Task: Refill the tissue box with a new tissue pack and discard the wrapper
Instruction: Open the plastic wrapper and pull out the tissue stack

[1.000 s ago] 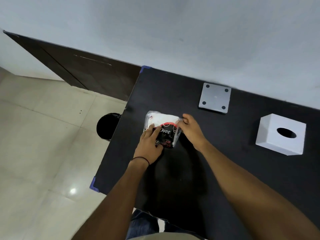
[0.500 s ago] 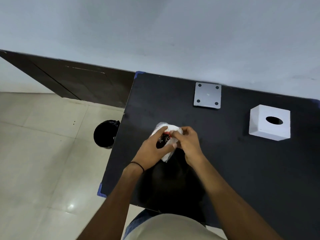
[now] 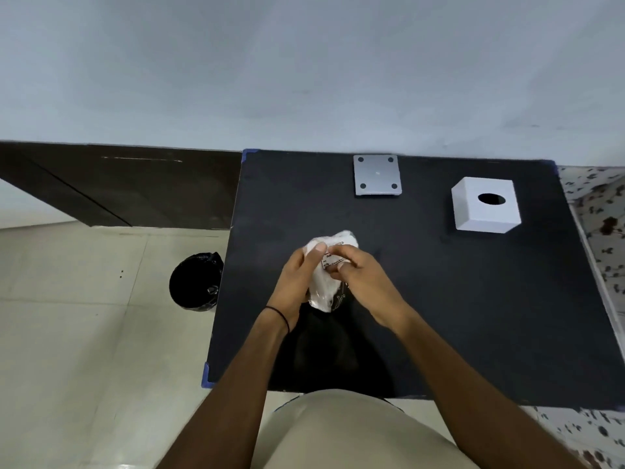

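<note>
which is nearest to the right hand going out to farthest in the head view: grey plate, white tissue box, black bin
1. grey plate, at the table's far edge, ahead of the right hand.
2. white tissue box, on the table to the right.
3. black bin, on the floor past the table's left edge. It is only slightly farther than the box.

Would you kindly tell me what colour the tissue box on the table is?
The tissue box is plain white with a dark oval opening on top, seen in the head view.
</note>
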